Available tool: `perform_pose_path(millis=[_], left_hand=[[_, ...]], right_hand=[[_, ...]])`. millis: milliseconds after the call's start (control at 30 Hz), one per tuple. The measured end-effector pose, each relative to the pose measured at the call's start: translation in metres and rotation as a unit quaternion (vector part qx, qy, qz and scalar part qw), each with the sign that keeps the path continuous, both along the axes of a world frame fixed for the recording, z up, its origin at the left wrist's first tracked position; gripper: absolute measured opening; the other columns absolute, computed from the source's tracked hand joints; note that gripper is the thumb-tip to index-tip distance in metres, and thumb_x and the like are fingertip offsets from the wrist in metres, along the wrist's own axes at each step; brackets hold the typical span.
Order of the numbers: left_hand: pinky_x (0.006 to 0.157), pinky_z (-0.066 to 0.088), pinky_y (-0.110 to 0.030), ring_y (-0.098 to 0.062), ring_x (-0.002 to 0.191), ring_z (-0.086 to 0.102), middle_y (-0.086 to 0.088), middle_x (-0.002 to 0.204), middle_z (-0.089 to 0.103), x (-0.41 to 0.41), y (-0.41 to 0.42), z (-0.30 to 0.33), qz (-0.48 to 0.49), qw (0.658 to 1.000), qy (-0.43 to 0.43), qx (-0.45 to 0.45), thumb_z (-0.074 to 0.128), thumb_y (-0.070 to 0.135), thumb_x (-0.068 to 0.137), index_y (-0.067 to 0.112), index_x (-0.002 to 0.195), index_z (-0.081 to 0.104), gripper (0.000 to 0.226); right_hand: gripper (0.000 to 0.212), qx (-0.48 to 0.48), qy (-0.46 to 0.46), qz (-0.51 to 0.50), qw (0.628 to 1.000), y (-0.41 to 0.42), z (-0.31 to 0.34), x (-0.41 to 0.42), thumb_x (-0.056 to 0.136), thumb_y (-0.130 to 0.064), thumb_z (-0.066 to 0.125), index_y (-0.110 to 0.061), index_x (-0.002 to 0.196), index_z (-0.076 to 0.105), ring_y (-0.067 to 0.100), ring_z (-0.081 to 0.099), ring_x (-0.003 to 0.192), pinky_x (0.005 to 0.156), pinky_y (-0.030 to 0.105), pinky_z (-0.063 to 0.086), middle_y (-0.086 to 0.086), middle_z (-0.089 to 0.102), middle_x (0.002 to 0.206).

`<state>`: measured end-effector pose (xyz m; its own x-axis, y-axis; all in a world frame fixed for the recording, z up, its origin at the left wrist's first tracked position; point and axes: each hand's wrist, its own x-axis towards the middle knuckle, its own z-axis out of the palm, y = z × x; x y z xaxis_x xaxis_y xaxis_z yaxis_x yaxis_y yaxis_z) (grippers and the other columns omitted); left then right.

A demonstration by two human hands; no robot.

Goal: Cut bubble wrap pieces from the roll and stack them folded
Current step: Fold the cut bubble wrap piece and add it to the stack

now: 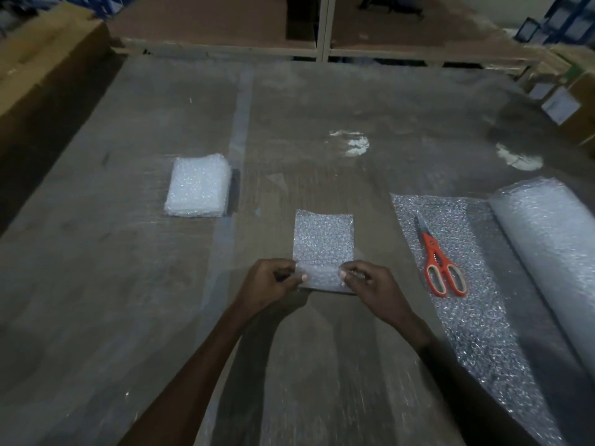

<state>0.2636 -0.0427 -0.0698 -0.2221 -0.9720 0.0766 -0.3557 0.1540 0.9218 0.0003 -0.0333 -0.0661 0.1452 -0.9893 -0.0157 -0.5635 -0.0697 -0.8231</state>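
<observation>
Left hand [269, 282] and right hand [373, 288] pinch the bubble wrap piece's [323, 238] near edge; stack [197, 187] lies far-left of it; scissors [438, 260] right.

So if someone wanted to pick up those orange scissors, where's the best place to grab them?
By the handle loops. The scissors lie flat and closed on the unrolled bubble wrap, loops toward the person, blades pointing away. Coming from the near side with the right hand likely gives a safe grip, clear of the roll.
</observation>
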Motion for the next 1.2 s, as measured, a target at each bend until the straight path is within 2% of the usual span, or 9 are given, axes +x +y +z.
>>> perform_pose_path(millis=[67,133,233,333,467,667,800,967,1200], left_hand=[[0.063,0.051,-0.036,-0.008,0.067,0.059,-0.011,0.071,0.068,-0.004,-0.008,0.003,0.022,0.999,0.042,0.008,0.078,0.026,0.086,0.003,0.077,0.072,0.026],[0.058,0.042,-0.026,-0.004,0.061,0.051,0.001,0.06,0.06,-0.01,-0.016,0.008,0.05,0.994,0.089,0.037,0.077,0.015,0.087,0.009,0.068,0.069,0.022],[0.061,0.044,-0.021,-0.002,0.062,0.056,0.01,0.066,0.068,-0.016,-0.035,0.012,0.096,0.984,0.131,0.068,0.075,0.008,0.088,0.017,0.074,0.074,0.016],[0.071,0.051,-0.031,-0.012,0.072,0.065,-0.011,0.083,0.076,-0.017,-0.058,0.009,0.125,0.98,0.129,0.086,0.078,0.009,0.085,0.004,0.087,0.077,0.005],[0.077,0.057,-0.044,-0.017,0.076,0.069,-0.008,0.086,0.077,-0.017,-0.089,0.0,0.145,0.983,0.068,0.086,0.081,0.019,0.083,0.005,0.091,0.078,0.016],[0.072,0.058,-0.038,-0.014,0.076,0.071,0.006,0.083,0.075,-0.021,-0.117,-0.003,0.156,0.982,-0.072,0.073,0.078,0.035,0.085,0.021,0.09,0.077,0.015],[0.08,0.051,-0.032,-0.017,0.094,0.064,0.002,0.109,0.069,-0.024,-0.124,-0.005,0.165,0.971,-0.174,-0.017,0.069,0.033,0.091,0.021,0.11,0.072,0.022],[0.095,0.042,-0.034,-0.025,0.113,0.057,-0.003,0.126,0.064,-0.025,-0.138,-0.007,0.05,0.962,-0.246,-0.104,0.063,0.026,0.095,0.016,0.123,0.067,0.03],[0.088,0.045,-0.041,-0.029,0.108,0.056,-0.002,0.121,0.068,-0.028,-0.137,-0.005,-0.001,0.943,-0.305,-0.133,0.064,0.027,0.093,0.018,0.12,0.069,0.029]], right_hand=[[0.045,0.047,-0.065,-0.036,0.996,-0.009,0.006,-0.001,0.075,-0.078,0.069,-0.042,0.102,0.075,0.011,0.073,0.09,0.085,0.044,0.059,-0.012,0.077,0.098],[0.031,0.08,-0.14,-0.064,0.985,-0.019,0.015,-0.002,0.078,-0.052,0.083,-0.034,0.102,0.077,0.013,0.073,0.087,0.082,0.04,0.058,-0.008,0.078,0.094],[0.022,0.13,-0.237,-0.098,0.958,-0.038,0.025,-0.003,0.082,-0.015,0.084,-0.019,0.102,0.075,0.016,0.07,0.084,0.074,0.031,0.057,-0.001,0.076,0.089],[0.017,0.153,-0.254,-0.144,0.944,-0.063,0.026,-0.001,0.084,-0.008,0.082,-0.013,0.096,0.071,0.014,0.067,0.078,0.066,0.023,0.055,0.003,0.075,0.087],[0.013,0.159,-0.249,-0.188,0.937,-0.093,0.025,0.004,0.085,-0.004,0.079,-0.011,0.091,0.07,0.013,0.066,0.07,0.06,0.021,0.054,0.003,0.074,0.082],[0.011,0.133,-0.183,-0.228,0.947,-0.123,0.007,0.002,0.08,-0.014,0.085,-0.019,0.083,0.075,0.014,0.064,0.063,0.065,0.033,0.054,-0.001,0.076,0.075],[0.017,0.112,-0.131,-0.227,0.958,-0.132,-0.002,-0.002,0.07,-0.037,0.087,-0.032,0.082,0.077,0.014,0.07,0.065,0.07,0.04,0.06,-0.005,0.077,0.078],[0.022,0.103,-0.105,-0.205,0.967,-0.135,-0.007,-0.005,0.063,-0.046,0.084,-0.039,0.082,0.075,0.015,0.072,0.066,0.072,0.049,0.063,-0.007,0.077,0.077],[0.032,0.079,-0.087,-0.224,0.967,-0.128,0.002,-0.008,0.064,-0.064,0.076,-0.048,0.092,0.073,0.011,0.074,0.082,0.083,0.05,0.061,-0.017,0.076,0.086]])
